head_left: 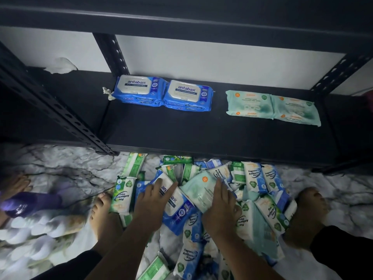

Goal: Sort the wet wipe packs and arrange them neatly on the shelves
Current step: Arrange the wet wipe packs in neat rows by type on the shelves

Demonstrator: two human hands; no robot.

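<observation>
L hand [155, 201]: flat on blue antabax pack [179, 211]; fingers straight and spread, pointing far-right, not curled round it.
R hand [220, 207]: palm down on pale green pack [196, 191], fingers along its right edge; can't tell whether it grips or only rests.
Blue antabax pack: on top of floor pile [260, 190], label up. Long axis diagonal, far-left to near-right.
Pale green pack: on top of pile, just right of the blue antabax pack and touching it. Long axis approx. near–far, orange dot at far end.
Floor pile: mixed blue, green and pale green packs, overlapping, axes in all directions. Lies just near of the shelf [181, 128] front edge, betw. left foot [103, 215] and right foot [308, 215].
Shelf: black metal rack, low board.
Left blue stack [139, 89] / right blue stack [187, 96]: on shelf, touching side by side, each appears 2 packs high. Lids up, long axes left–right, print upright to viewer.
Left green pack [248, 105] / right green pack [296, 111]: flat on shelf, end to end and touching, long axes left–right. They sit right of the blue stacks, with a gap.
Crumpled tissue [108, 93]: on shelf, at the left blue stack's left end.
Floor [60, 168]: marble pattern.
</observation>
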